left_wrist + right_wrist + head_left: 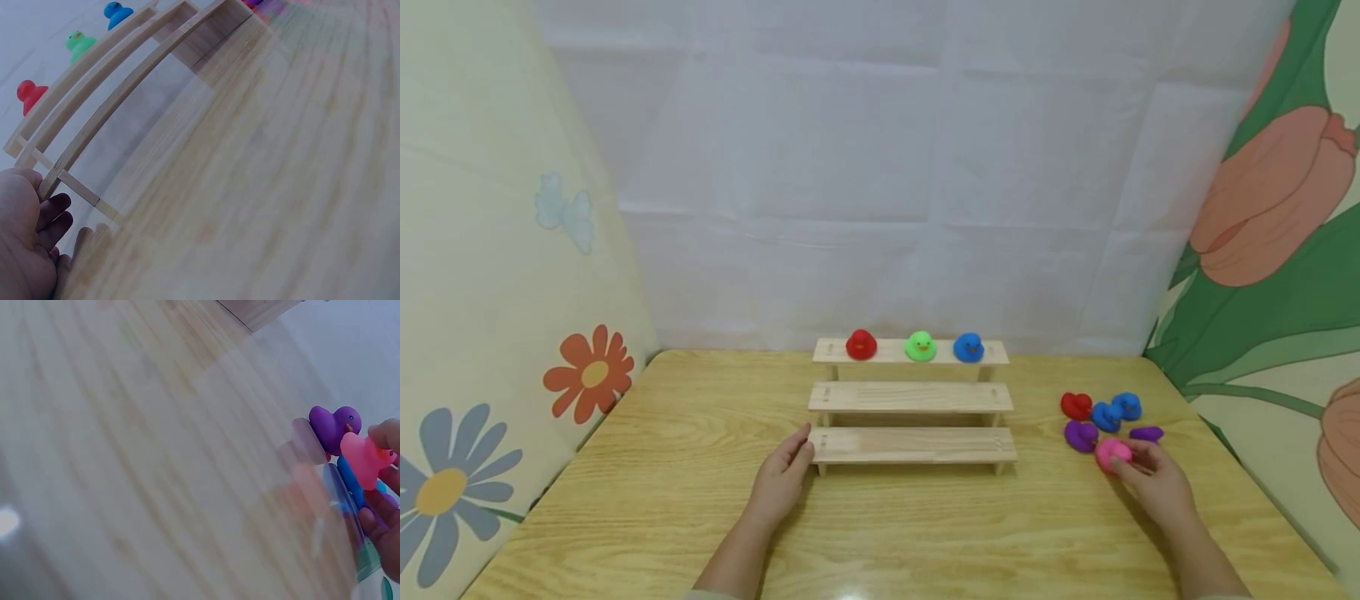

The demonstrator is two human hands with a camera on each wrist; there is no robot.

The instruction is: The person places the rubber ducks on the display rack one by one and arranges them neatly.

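Note:
A three-step wooden rack (913, 445) stands on the table. My left hand (784, 477) grips the left end of its lowest step, thumb above and fingers lower down in the left wrist view. On the top step sit a red duck (861, 345), a green duck (921, 347) and a blue duck (968, 347). Over at the right, my right hand (1157, 487) pinches a pink rubber duck (1111, 456) between thumb and fingers. In the right wrist view the pink duck (362, 459) appears tilted, close to a purple duck (331, 428).
Beside the pink duck lie a red duck (1077, 406), two blue ducks (1107, 416), a purple duck (1081, 436) and another purple one (1146, 434), partly hidden by my hand. A white cloth (850, 167) hangs behind the table (700, 417); flowered cloths flank it.

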